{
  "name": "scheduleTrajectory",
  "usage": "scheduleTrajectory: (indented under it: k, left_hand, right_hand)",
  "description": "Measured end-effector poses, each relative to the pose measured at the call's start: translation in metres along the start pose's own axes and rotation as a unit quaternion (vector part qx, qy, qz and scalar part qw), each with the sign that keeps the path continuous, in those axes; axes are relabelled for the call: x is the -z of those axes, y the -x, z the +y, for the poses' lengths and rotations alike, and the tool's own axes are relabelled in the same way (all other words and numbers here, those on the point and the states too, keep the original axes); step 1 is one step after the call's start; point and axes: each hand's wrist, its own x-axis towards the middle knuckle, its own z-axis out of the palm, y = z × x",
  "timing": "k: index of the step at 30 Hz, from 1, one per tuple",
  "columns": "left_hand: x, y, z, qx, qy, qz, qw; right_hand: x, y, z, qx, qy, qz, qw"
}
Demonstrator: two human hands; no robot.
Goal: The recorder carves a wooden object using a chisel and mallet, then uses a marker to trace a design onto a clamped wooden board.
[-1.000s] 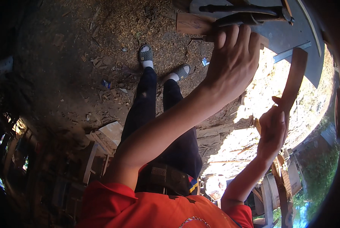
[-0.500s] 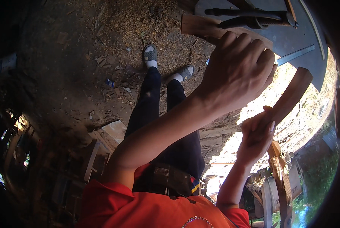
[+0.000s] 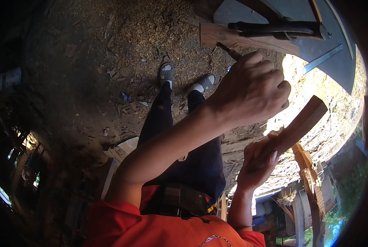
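Observation:
My left hand (image 3: 252, 92) is closed in a fist, its back turned up. From its far side sticks out a dark, thin rod-like tool (image 3: 228, 50); the rest of it is hidden by the fist. Lower and to the right, my right hand (image 3: 256, 164) grips one end of a slightly curved, reddish-brown piece of wood (image 3: 301, 125), with thumb and fingers wrapped round it. The wood's other end points up to the right, apart from my left hand.
Ahead, a grey tabletop (image 3: 340, 78) bears a metal strip (image 3: 322, 59) and a dark-handled tool (image 3: 274, 28). A wooden board (image 3: 217, 36) lies along its near edge. Shavings and scraps cover the ground (image 3: 147, 24) around my slippered feet. Wooden posts (image 3: 309, 181) stand at the right.
Both hands have come lower in the picture. My right hand has moved left and nearer to me with the piece of wood. More of the thin dark tool shows beside my left fist.

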Motion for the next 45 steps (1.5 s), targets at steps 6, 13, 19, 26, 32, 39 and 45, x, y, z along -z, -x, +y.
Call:
scheduleTrajectory:
  k: [6, 13, 19, 26, 32, 39, 45]
  left_hand:
    - [0.004, 0.0, -0.004, -0.028, 0.021, -0.028, 0.999]
    - [0.007, -0.002, -0.01, -0.052, 0.017, -0.032, 0.998]
    - [0.006, -0.002, -0.021, -0.11, 0.045, 0.005, 0.993]
    - [0.006, -0.004, -0.023, -0.131, 0.045, 0.01, 0.99]
    - [0.003, -0.003, -0.025, -0.126, 0.045, 0.027, 0.991]
    - [-0.003, -0.006, -0.023, -0.112, -0.005, 0.031, 0.993]
    - [-0.005, -0.007, -0.024, -0.096, -0.022, 0.025, 0.995]
  right_hand:
    - [-0.022, 0.022, 0.01, 0.007, 0.027, 0.047, 0.998]
    - [-0.046, 0.04, 0.013, 0.012, -0.027, 0.067, 0.997]
    - [-0.057, 0.055, -0.018, 0.048, -0.127, 0.164, 0.977]
    - [-0.089, 0.066, 0.002, -0.046, 0.052, -0.018, 0.997]
    - [-0.087, 0.062, 0.01, 0.018, -0.072, 0.121, 0.99]
    - [-0.088, 0.055, 0.017, 0.097, -0.157, 0.249, 0.951]
    - [-0.084, 0.055, 0.022, 0.041, -0.148, 0.167, 0.974]
